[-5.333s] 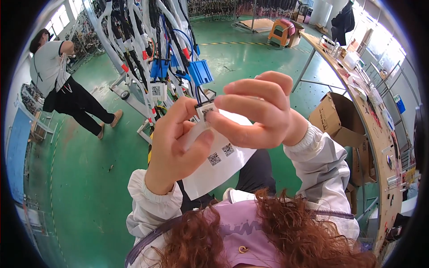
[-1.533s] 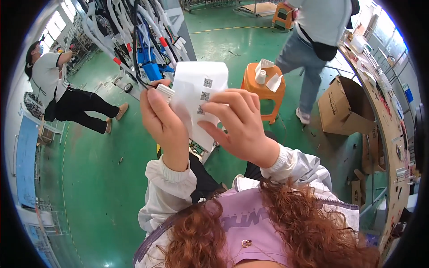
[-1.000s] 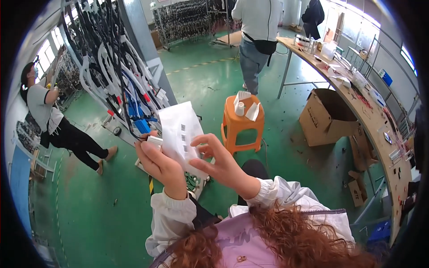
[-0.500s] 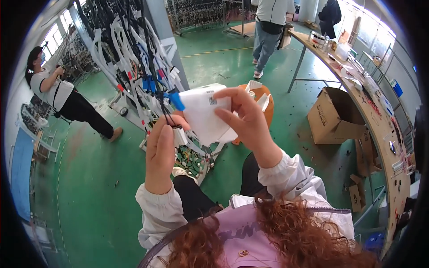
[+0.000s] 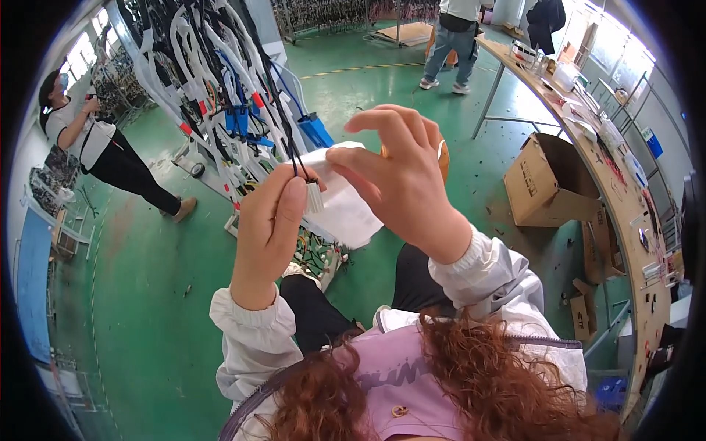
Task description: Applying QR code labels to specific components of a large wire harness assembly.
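In the middle, my left hand (image 5: pixel 265 220) pinches a small white connector (image 5: pixel 315 197) between thumb and fingers, and thin black wires (image 5: pixel 296 151) run up from it. My right hand (image 5: pixel 404 173) is raised just to the right, its thumb and curved fingers apart, with the thumb close to the left fingertips. A white bag (image 5: pixel 353 217) hangs behind and below the hands; whether hidden fingers touch it I cannot tell. Beyond the hands, a blue connector (image 5: pixel 316 131) hangs by the bundled wire harness (image 5: pixel 213 81).
A metal rack leg (image 5: pixel 276 55) stands by the harness. An orange stool (image 5: pixel 443 158) is partly hidden behind my right hand. On the right are an open cardboard box (image 5: pixel 540 187) and a long curved-looking workbench (image 5: pixel 588 140). One person (image 5: pixel 95 140) stands left, another (image 5: pixel 454 48) ahead.
My right hand has let its thumb and finger off the bag's printed face and moved nearer my left hand. The bag has dropped lower. The person ahead has shifted right.
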A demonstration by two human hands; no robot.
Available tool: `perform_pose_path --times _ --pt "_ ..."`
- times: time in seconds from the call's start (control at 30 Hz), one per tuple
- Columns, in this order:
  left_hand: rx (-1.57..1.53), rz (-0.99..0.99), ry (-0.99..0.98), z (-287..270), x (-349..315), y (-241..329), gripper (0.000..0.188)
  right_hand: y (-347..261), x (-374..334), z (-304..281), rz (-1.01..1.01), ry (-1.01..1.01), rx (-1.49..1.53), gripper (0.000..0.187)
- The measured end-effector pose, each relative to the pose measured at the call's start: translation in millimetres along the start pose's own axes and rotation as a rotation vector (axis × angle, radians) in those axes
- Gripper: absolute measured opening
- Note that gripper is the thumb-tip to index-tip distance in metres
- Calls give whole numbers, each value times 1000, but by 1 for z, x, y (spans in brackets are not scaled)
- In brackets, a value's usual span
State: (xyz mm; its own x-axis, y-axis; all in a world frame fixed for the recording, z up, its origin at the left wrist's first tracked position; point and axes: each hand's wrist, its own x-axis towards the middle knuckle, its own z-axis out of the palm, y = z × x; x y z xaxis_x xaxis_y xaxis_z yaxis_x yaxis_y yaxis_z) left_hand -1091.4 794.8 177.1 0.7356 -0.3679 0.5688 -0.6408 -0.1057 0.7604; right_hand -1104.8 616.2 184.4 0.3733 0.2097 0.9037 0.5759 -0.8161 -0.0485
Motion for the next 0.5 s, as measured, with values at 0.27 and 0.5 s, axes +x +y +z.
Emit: perform_pose_path --times 0.27,0.5 --pt "220 108 -90 -6 1 14 21 15 14 -8 92 -255 331 8" --pt "77 -122 -32 4 0 12 27 15 6 3 496 240 490 6"
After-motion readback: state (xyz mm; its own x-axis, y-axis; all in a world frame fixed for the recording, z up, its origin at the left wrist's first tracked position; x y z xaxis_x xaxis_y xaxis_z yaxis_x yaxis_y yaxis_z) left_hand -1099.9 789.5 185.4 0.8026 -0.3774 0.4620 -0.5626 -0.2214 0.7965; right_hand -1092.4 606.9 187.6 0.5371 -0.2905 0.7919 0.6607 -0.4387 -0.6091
